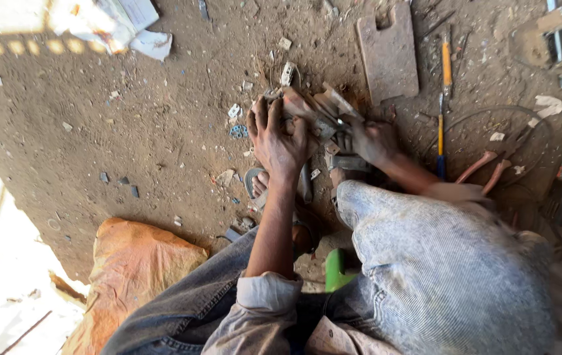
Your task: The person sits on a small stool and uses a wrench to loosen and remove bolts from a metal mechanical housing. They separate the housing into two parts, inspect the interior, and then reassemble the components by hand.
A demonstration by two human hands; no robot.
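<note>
A dirty metal part [317,108] made of angled plates lies on the dirt floor in front of my feet. My left hand [277,138] presses flat on its left side with the fingers spread over it. Just to the right, my right hand [373,139] is closed around the part's right end, beside a small grey metal block [348,162]. What exactly the right fingers grip is hidden. My sandalled foot [261,184] shows below the left hand.
A flat rusty metal plate [389,56] lies behind the part. An orange-handled screwdriver [446,66], a blue-handled tool [440,141] and red-handled pliers [491,164] lie at right. An orange sack [129,269] sits at lower left, crumpled paper [110,26] at top left, small scraps around.
</note>
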